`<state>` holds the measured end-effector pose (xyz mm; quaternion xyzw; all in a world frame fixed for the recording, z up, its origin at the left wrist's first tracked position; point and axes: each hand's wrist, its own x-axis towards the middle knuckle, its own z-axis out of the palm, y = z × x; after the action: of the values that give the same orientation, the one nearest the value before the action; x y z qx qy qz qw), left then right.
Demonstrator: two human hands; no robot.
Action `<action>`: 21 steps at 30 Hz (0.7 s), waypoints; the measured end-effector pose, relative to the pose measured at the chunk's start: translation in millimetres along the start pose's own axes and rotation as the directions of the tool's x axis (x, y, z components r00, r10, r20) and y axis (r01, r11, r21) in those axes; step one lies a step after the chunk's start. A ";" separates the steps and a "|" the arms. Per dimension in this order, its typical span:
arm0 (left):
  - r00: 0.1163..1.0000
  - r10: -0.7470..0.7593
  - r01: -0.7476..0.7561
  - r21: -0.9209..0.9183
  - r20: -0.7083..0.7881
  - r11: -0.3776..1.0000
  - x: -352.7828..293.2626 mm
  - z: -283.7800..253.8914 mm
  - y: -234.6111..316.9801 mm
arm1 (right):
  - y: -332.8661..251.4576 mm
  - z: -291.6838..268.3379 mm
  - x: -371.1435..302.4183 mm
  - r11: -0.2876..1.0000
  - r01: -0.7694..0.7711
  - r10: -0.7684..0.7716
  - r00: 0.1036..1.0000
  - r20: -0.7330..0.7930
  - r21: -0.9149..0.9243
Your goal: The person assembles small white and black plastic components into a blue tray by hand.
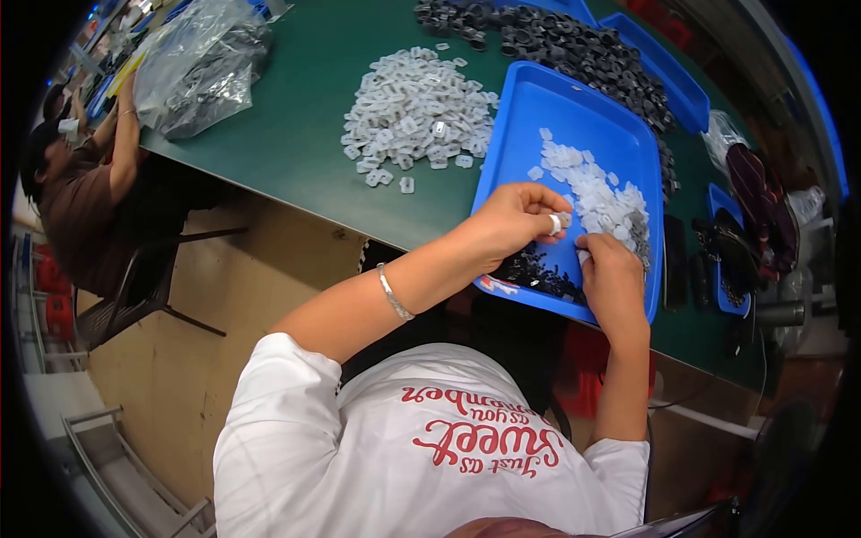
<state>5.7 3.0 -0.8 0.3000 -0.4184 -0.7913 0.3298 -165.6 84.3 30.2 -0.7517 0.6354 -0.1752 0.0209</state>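
Observation:
Over the blue tray (527, 99), my left hand (518, 220) is closed in a pinch on a small whitish plastic piece (564, 219). Something white also shows at that thumb. Close by on the right, my right hand (615, 276) has its fingers curled at the edge of a heap of thin white translucent pieces (610, 204). A bit of white shows by its thumb, but what it holds is hidden. Small black parts (536, 272) lie in the tray's near left corner, and greyish pieces (640, 235) lie along its right side.
A big pile of whitish plastic parts (417, 112) sits left of the tray on the green table (305, 152). Dark ring-like parts (574, 45) are heaped behind it. A clear plastic bag (202, 72) lies far left, near a seated person (90, 197). A smaller blue tray (728, 260) stands right.

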 end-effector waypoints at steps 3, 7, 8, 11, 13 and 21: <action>1.000 0.000 0.001 0.030 -0.020 1.000 -4.6 0.4 3.0 | -1.2 1.2 2.1 0.999 0.003 -0.002 1.000 0.026 -0.034; 1.000 -0.015 0.016 0.041 -0.010 0.999 -4.8 -1.4 1.5 | 0.8 4.2 1.1 0.997 0.052 -0.048 0.997 0.068 -0.064; 1.000 -0.013 0.014 0.041 -0.016 0.999 -4.5 -0.5 0.2 | 1.9 4.5 -0.4 0.998 0.041 -0.037 0.996 0.080 -0.054; 0.999 0.032 -0.032 -0.059 0.003 0.998 -1.2 1.6 -5.7 | 0.1 5.3 -2.9 1.000 0.000 0.001 0.999 0.051 -0.024; 0.999 0.038 -0.038 -0.045 0.007 0.998 -0.1 2.0 -6.8 | 2.0 4.0 -2.9 0.998 -0.038 0.037 0.999 0.039 0.040; 1.000 0.022 -0.022 0.014 0.014 1.000 -3.3 -4.6 4.1 | 10.1 -3.2 3.8 0.957 -0.180 0.170 0.984 0.063 0.229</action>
<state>12.2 1.6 1.3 0.2921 -0.4295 -0.7869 0.3333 -175.6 79.3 31.6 -0.6885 0.6737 -0.2302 0.1381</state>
